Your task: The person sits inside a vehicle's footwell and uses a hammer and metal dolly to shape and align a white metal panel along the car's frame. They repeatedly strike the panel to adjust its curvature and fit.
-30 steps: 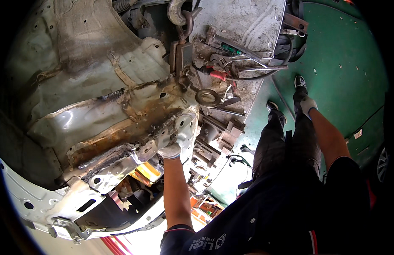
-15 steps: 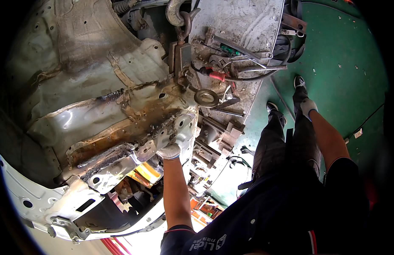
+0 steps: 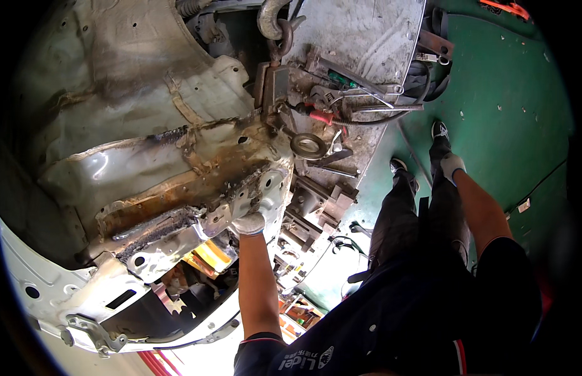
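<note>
My left hand (image 3: pixel 249 223), in a white glove, is closed over the edge of a scorched, ragged car body panel (image 3: pixel 150 255) at the panel's right end. Its fingertips are partly hidden. Away to the right, my right hand (image 3: pixel 453 165), also gloved, lies on my dark trouser leg (image 3: pixel 440 147) around the knee and holds no tool. Beyond the left hand, a metal pulling clamp (image 3: pixel 273 88) grips the panel's corner. A heavy hook (image 3: pixel 269 22) is linked to its top. A round metal ring (image 3: pixel 308 146) sits beside the clamp.
On the grey metal bench (image 3: pixel 372 31) lie an adjustable wrench (image 3: pixel 325 94), a hammer (image 3: pixel 354 78), a green-handled tool (image 3: pixel 342 79) and a red-handled cable (image 3: pixel 321 116). Steel blocks (image 3: pixel 316 203) stand below it. A cable (image 3: pixel 535 188) crosses the green floor (image 3: pixel 504 81).
The whole view has shifted and turned slightly. My left hand stays on the panel edge and my right hand stays on my leg.
</note>
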